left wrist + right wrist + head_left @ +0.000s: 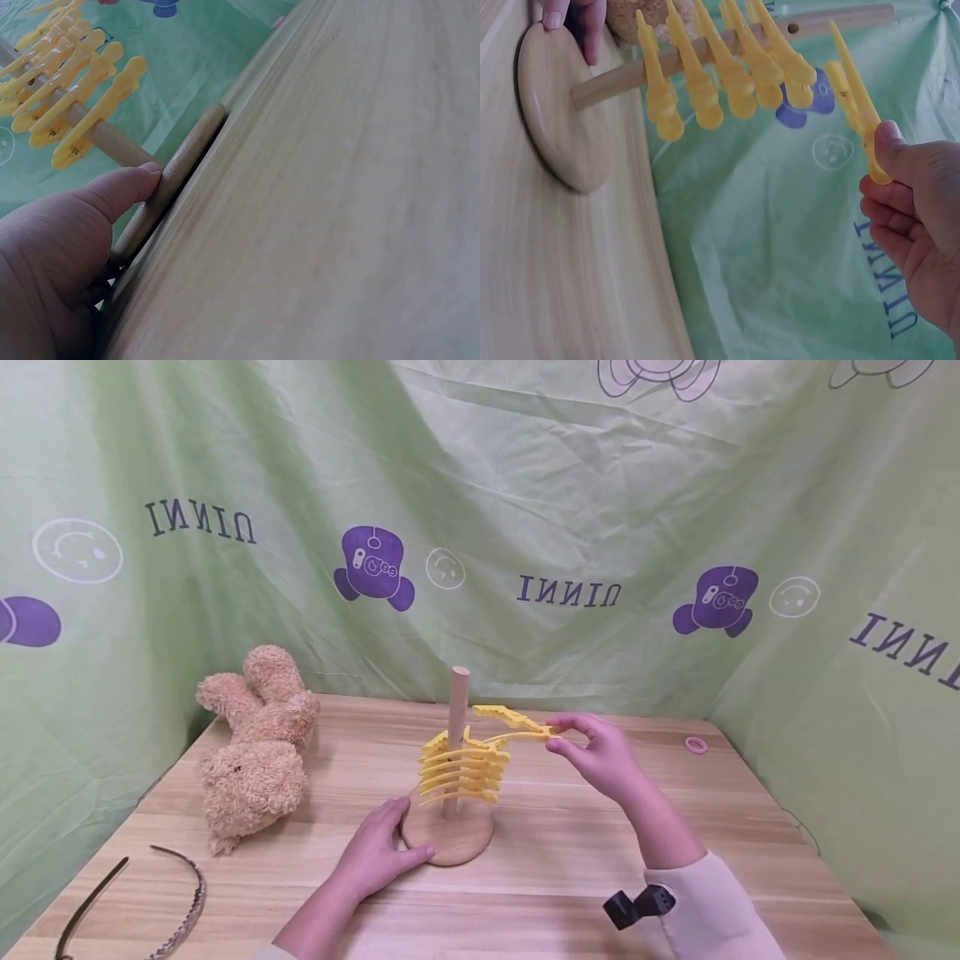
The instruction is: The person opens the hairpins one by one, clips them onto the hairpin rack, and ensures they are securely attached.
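A wooden stand, with an upright post (460,693) on a round base (457,847), stands mid-table. Several yellow alligator hair clips (468,772) are clamped on the post, one above another. My left hand (378,852) holds the base at its left edge; in the left wrist view the thumb (124,187) lies on its rim, while the other fingers are mostly hidden. Right of the post, my right hand (600,756) pinches the end of another yellow hair clip (862,112) between thumb and fingers. That clip's two arms are spread apart, pointing at the post, above the clamped clips.
A tan plush toy (255,777) lies at the left. Nearer the front left is a dark headband (197,893). A small pink ring (696,745) rests at the back right. Green printed cloth (525,485) hangs behind and beside the wooden table (570,860).
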A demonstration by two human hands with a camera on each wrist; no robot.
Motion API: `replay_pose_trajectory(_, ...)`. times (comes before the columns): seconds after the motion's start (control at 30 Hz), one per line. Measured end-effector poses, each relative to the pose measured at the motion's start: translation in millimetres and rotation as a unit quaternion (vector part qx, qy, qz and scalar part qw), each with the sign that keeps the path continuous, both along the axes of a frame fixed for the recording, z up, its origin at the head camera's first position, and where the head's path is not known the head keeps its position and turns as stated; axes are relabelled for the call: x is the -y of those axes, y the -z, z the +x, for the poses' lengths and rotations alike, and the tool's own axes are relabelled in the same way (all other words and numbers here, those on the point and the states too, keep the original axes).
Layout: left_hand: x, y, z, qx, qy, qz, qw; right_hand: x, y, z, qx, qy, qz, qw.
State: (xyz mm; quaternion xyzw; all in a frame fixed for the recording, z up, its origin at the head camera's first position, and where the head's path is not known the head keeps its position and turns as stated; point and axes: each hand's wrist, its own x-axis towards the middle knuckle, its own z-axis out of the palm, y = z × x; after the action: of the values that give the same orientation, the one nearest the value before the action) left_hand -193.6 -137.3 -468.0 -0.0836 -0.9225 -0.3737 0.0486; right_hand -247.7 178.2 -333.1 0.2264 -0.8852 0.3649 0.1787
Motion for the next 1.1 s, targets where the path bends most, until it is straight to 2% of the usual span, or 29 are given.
replay_pose_trajectory(0.3,0.6,0.2,-1.5,-0.006,0.0,0.001,1.0,30.7,-12.6,-3.7,0.023,-0.039,0.031,0.9985)
replay_pose_trajectory(0.53,0.3,1.3,-1.2,-0.005,0.001,0.004,1.0,46.2,-15.4,-7.1,0.023,-0.067,0.049,0.9963)
replay_pose_trajectory(0.87,-0.5,1.1,-0.7,-0.007,0.001,0.004,1.0,53.0,-13.7,-4.9,0.05,-0.063,0.057,0.9952)
replay_pose_trajectory(1.1,-0.4,0.2,0.7,-0.003,-0.001,0.003,1.0,53.2,-13.0,-3.9,0.042,-0.073,0.062,0.9945)
